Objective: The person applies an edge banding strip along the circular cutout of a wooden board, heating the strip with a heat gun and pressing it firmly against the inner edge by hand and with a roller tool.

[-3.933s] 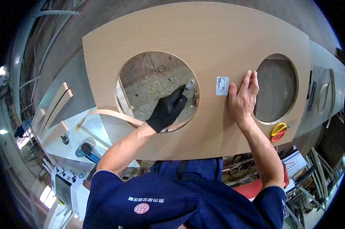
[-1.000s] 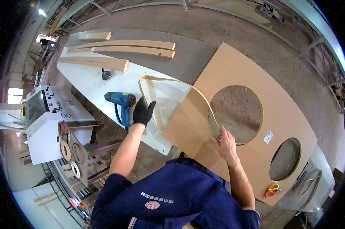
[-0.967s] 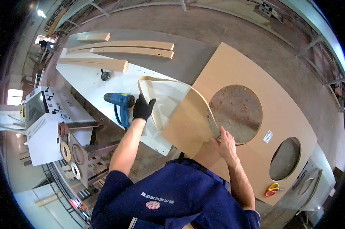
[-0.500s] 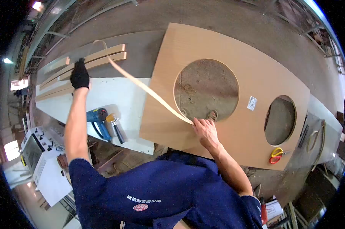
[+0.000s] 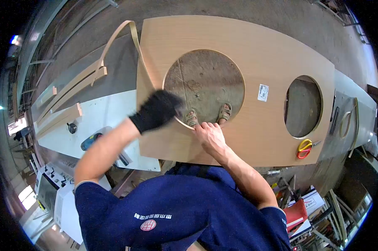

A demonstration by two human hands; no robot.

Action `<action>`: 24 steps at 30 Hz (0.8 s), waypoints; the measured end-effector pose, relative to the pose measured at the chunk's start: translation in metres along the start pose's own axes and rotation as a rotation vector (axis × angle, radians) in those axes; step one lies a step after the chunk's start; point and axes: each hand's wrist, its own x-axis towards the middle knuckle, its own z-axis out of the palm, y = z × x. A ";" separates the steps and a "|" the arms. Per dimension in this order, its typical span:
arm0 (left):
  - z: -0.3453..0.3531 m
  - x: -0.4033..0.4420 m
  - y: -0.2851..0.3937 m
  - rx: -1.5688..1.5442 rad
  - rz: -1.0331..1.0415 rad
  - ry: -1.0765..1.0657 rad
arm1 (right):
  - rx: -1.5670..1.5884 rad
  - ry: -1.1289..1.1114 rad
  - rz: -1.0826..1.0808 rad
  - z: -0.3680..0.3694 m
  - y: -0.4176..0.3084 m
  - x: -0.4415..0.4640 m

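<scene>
A wood-coloured panel (image 5: 256, 46) has a large round hole and a smaller oval one. My left hand (image 5: 157, 112), in a black glove, is blurred over the large hole's left rim, its fingers bent around the thin edge strip (image 5: 109, 44). From there the strip loops up and off to the left. My bare right hand (image 5: 210, 136) is closed at the hole's lower rim, its fingertips pinching the strip against the edge. A white label (image 5: 263, 93) is stuck between the holes.
Yellow-and-red scissors (image 5: 305, 148) lie at the panel's lower right. Wooden bars (image 5: 67, 90) and a black round item (image 5: 72, 127) are at the left. A blue heat gun (image 5: 90, 141) is partly behind my left forearm. Sandalled feet (image 5: 224, 112) show through the hole.
My left hand has come from the far left to the large hole's rim. The strip, stretched out leftward before, now follows the lower-left rim and loops higher. The view has shifted left to right.
</scene>
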 end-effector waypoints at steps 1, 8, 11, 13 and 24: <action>0.003 0.006 0.033 -0.087 0.006 -0.286 | -0.014 -0.023 0.001 0.000 0.002 0.001; 0.075 -0.013 0.036 -0.033 0.124 -0.284 | -0.051 -0.172 0.002 -0.013 0.016 0.003; 0.071 0.000 0.034 -0.072 0.163 -0.320 | -0.241 -0.170 -0.038 -0.040 0.033 -0.004; 0.062 0.008 0.035 -0.114 0.179 -0.312 | -0.210 -0.140 -0.078 -0.053 0.055 -0.006; 0.081 0.011 0.022 -0.314 0.169 -0.324 | -0.205 -0.333 -0.178 -0.088 0.065 -0.002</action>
